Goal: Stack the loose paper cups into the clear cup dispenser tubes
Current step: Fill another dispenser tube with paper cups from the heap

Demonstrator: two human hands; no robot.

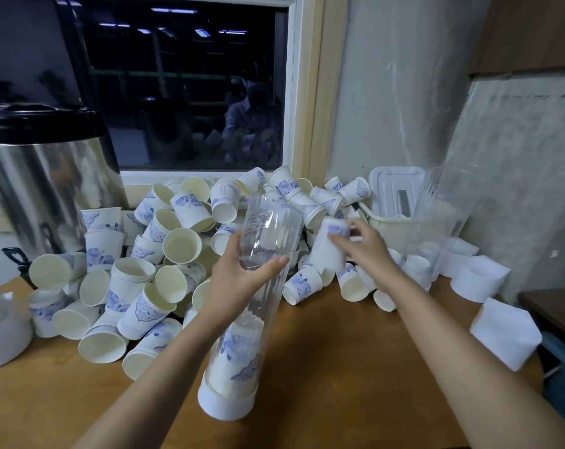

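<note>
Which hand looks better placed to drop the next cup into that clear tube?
The right hand: it already grips a paper cup beside the tube's open top, while the left hand is busy steadying the clear tube.

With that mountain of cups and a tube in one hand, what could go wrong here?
The left hand alone holds the clear tube tilted; it might slip or spill its stacked cups. The right hand is pulling a cup out of the heap, which could send neighbours rolling off the table.
</note>
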